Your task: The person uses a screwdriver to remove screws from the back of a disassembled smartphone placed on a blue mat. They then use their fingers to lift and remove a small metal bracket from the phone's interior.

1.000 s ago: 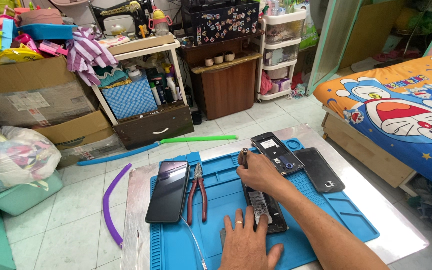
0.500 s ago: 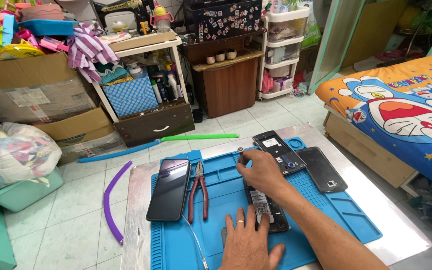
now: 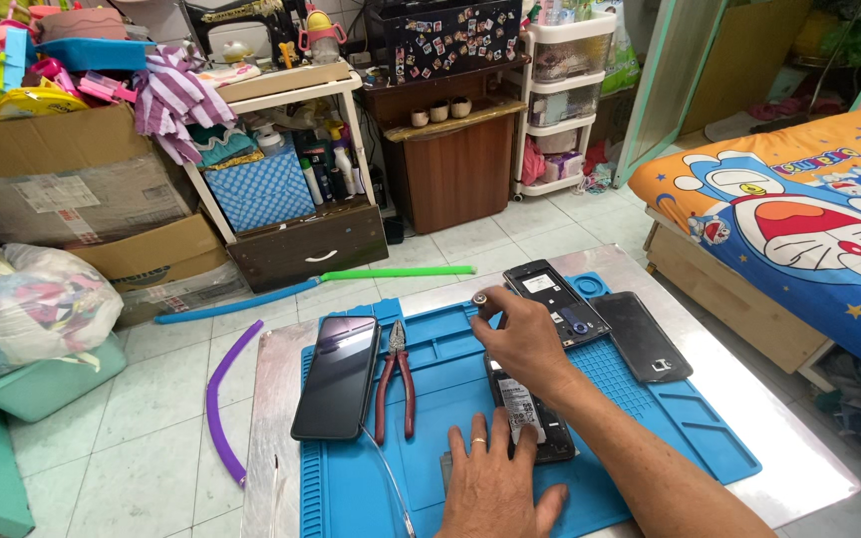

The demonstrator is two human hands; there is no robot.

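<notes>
While perhaps gripped, screwdriver (image 3: 480,299) upright.

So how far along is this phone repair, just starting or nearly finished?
Roughly midway, it seems. Done: one opened phone lies bare with its back cover set beside it. In hand: the left hand steadies a second opened phone on the blue mat while the right hand lifts a small tool. Left: both phones remain uncovered; the pliers and the black phone lie untouched.

Blue mat (image 3: 640,399) seen as matt rubbery; counter (image 3: 271,369) brushed metal; phone (image 3: 336,374) glossy glass; pliers (image 3: 394,384) red-handled, plastic-coated.
</notes>
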